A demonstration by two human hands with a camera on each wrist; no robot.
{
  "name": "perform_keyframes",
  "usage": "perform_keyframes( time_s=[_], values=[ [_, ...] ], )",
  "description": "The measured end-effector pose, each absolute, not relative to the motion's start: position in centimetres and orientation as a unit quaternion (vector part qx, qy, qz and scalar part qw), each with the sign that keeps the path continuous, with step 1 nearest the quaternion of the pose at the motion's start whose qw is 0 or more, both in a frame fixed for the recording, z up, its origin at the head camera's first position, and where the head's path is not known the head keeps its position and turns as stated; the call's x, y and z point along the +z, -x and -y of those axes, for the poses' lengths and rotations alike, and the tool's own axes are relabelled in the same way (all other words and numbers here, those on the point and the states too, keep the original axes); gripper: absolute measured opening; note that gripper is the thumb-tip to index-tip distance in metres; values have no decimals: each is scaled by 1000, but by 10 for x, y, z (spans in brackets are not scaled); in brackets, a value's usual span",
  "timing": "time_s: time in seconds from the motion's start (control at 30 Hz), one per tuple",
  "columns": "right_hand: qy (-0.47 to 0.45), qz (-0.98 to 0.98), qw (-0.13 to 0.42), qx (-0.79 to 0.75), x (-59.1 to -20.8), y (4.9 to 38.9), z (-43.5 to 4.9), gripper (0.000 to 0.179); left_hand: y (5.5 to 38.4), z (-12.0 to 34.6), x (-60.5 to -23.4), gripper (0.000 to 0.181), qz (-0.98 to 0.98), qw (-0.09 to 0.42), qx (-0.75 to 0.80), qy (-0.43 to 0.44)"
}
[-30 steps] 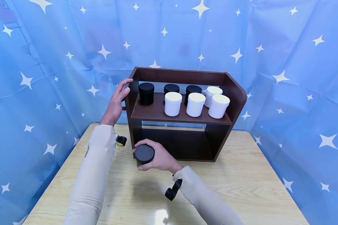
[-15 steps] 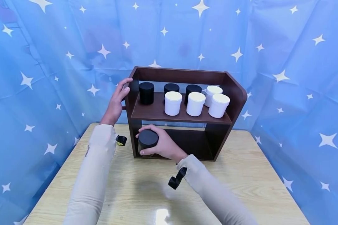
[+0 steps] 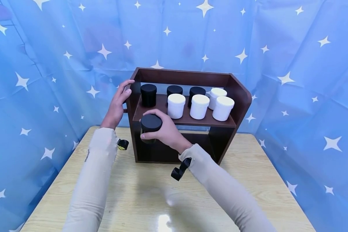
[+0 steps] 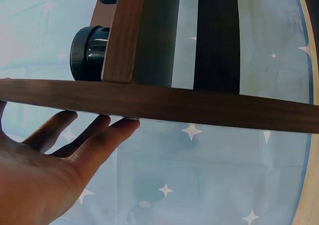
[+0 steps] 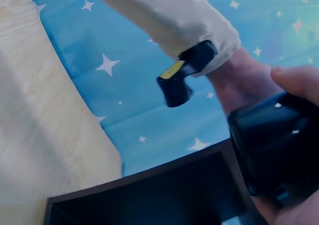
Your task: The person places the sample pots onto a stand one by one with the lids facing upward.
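A dark brown two-tier shelf (image 3: 188, 123) stands on the table. My right hand (image 3: 168, 131) grips a black lidded jar (image 3: 151, 123) by its sides, upright in front of the upper board's left end. The right wrist view shows that jar (image 5: 274, 140) close up, with thumb and fingers around it. My left hand (image 3: 115, 106) rests against the outside of the shelf's left side panel; in the left wrist view its fingertips (image 4: 130, 125) touch the panel with fingers extended. On the upper board stand black jars (image 3: 149, 95) at the back and white jars (image 3: 176, 106) mostly in front.
The shelf's raised right side panel (image 3: 240, 93) bounds the upper board. Below is the lower compartment (image 3: 177, 151), partly hidden by my right hand. The wooden table (image 3: 145, 199) extends toward me. A blue star-patterned curtain (image 3: 188, 35) hangs behind and on both sides.
My right hand has raised the black jar from low at the shelf's front left corner to the height of the upper board. The left hand keeps its place on the side panel.
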State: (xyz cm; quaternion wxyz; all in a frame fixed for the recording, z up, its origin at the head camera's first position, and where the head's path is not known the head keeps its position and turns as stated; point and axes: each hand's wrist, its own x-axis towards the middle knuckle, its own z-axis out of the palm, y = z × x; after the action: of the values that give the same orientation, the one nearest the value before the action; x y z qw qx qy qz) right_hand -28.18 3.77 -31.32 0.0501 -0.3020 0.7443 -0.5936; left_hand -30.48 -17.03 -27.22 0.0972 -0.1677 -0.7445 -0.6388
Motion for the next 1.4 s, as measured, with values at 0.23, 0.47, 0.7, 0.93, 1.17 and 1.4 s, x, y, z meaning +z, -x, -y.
perform_keyframes(
  time_s=[0.23,0.47,0.7,0.93,1.17,1.4],
  values=[
    [285,-772,-14,-568,-295,296,-25,61,305,170,-274,44,748,99,-636,161],
    [231,-791,-52,-565,-296,310,-7,64,321,175,-287,47,747,105,-637,155],
    [212,-798,-54,-561,-298,318,2,63,332,181,-294,46,747,113,-637,156],
    [169,-808,-72,-560,-298,326,4,63,329,180,-293,44,748,107,-638,151],
    [149,-819,-88,-547,-293,332,4,63,331,178,-291,47,749,115,-634,153],
    [133,-828,-89,-537,-295,337,5,63,331,176,-292,47,749,112,-636,149]
  ],
)
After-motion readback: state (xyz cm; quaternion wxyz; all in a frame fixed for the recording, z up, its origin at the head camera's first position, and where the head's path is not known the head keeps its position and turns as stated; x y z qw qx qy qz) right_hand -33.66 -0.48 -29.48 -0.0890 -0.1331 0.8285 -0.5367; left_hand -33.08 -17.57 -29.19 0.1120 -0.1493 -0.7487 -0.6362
